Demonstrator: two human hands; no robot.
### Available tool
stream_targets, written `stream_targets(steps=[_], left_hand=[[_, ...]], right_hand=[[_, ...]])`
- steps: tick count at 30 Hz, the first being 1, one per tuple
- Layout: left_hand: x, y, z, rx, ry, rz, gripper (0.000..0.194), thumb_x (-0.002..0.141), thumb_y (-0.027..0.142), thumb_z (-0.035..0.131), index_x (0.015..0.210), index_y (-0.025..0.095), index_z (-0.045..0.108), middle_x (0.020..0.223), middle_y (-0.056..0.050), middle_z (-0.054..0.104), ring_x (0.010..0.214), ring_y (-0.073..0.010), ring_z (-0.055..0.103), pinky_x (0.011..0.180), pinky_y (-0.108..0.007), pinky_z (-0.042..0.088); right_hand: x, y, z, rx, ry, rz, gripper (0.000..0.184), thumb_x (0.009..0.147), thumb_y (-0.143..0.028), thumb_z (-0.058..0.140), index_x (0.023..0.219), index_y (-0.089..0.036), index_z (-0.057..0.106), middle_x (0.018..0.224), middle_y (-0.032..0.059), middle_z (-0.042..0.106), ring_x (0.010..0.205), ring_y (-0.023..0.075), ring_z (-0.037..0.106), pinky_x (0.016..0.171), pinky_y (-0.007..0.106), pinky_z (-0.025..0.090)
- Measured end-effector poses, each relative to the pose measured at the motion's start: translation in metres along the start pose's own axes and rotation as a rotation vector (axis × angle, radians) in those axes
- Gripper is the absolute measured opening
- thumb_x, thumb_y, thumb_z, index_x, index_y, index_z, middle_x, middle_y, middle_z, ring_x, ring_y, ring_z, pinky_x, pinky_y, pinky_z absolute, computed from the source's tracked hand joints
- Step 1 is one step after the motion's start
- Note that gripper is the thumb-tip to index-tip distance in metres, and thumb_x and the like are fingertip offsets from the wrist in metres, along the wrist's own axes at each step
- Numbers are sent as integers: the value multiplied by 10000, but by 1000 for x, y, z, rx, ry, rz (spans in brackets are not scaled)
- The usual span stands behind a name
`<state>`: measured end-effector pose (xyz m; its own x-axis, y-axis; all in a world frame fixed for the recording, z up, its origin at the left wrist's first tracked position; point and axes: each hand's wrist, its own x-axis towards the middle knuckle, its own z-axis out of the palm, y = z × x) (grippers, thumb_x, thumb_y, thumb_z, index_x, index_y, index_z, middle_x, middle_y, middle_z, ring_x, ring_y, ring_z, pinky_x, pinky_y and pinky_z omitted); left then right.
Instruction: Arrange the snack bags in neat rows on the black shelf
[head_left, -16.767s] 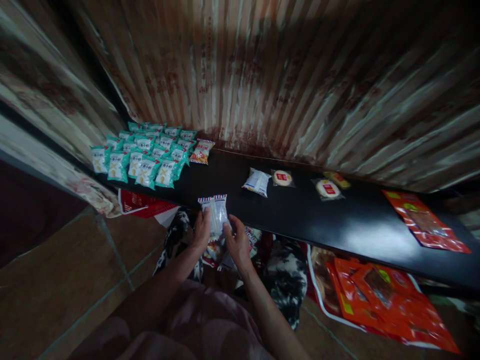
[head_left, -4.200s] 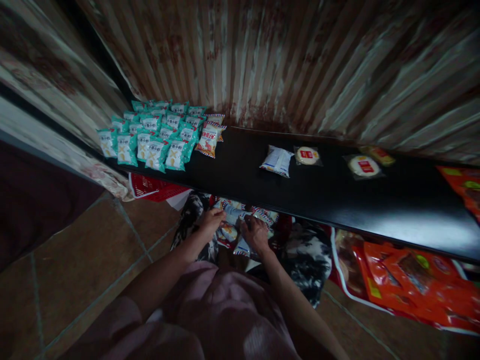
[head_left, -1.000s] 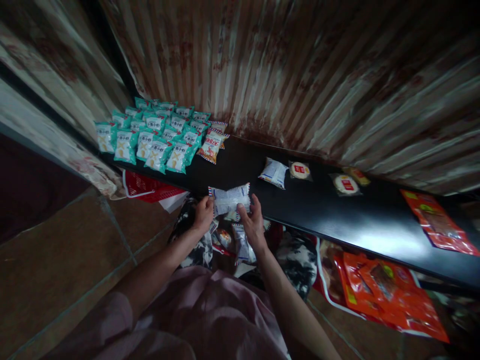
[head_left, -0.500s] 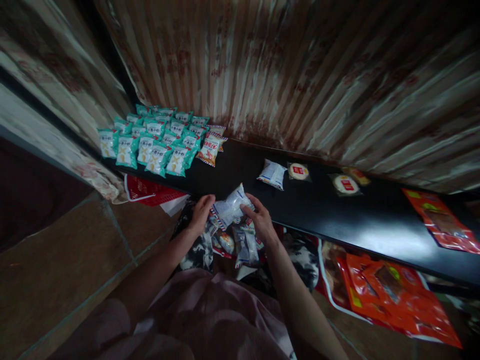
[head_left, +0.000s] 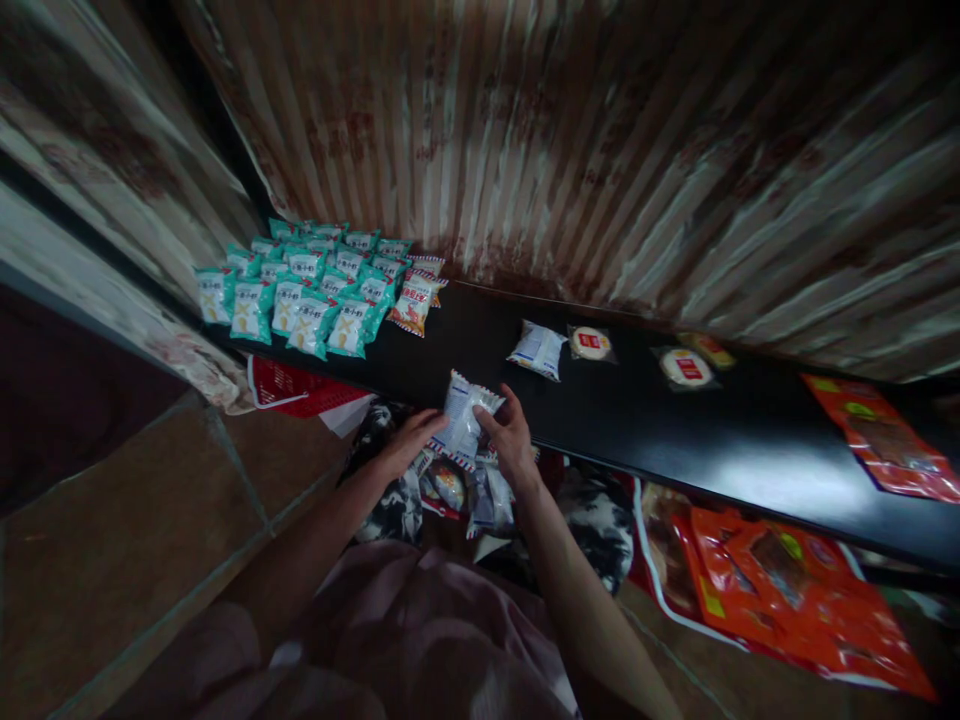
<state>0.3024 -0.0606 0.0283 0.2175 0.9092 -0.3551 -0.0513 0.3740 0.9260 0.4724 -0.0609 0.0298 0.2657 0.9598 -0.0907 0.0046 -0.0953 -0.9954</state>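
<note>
A white and blue snack packet (head_left: 460, 418) with a striped edge is held between my two hands, its printed back upward. My right hand (head_left: 511, 440) grips its right side, thumb on top. At the left edge, my left hand (head_left: 412, 442) has its fingers closed against the packet; their tips are partly hidden. Below, between my knees, lie more packets, among them a silvery one (head_left: 491, 497) and a round patterned one (head_left: 448, 487). A similar white packet (head_left: 538, 350) rests on the black shelf (head_left: 600, 410) to the right.
Several teal snack bags (head_left: 307, 325) stand in rows on the shelf's left, beside orange and white packets (head_left: 412, 300). Rightward lie round wrapped crackers (head_left: 686, 368) and an orange pouch (head_left: 881, 440). Red bags hang low left (head_left: 289, 385) and hold orange pouches (head_left: 795, 580) low right. A pleated curtain (head_left: 510, 150) hangs behind.
The held packet has turned more upright and shifted slightly left and down. My left hand has moved right along its edge, and my right hand has shifted a little left.
</note>
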Motion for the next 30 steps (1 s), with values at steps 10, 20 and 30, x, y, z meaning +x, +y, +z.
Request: stream_targets(steps=[10, 20, 30], left_hand=[[4, 5, 10, -53, -64, -44, 476, 710, 545, 674, 994, 164, 662, 1019, -93, 694, 923, -214, 638, 783, -284, 483], [3, 11, 23, -63, 79, 37, 495, 712, 560, 668, 974, 140, 652, 872, -78, 710, 759, -201, 654, 697, -299, 509], [3, 5, 19, 132, 190, 64, 435, 780, 554, 588, 988, 178, 656, 955, -82, 695, 892, -220, 631, 742, -279, 470]], right_hand=[[-10, -21, 3, 171, -59, 139, 906, 643, -452, 723, 1413, -200, 318, 995, 44, 692, 892, 209, 642, 793, 344, 526], [-24, -18, 3, 223, -162, 106, 735, 718, -502, 676, 1344, -228, 405, 1117, 71, 668, 941, 215, 648, 813, 357, 526], [-45, -12, 8, 108, -201, 62, 503, 745, -459, 653, 1176, -210, 577, 1146, 61, 663, 1050, 253, 604, 959, 434, 449]])
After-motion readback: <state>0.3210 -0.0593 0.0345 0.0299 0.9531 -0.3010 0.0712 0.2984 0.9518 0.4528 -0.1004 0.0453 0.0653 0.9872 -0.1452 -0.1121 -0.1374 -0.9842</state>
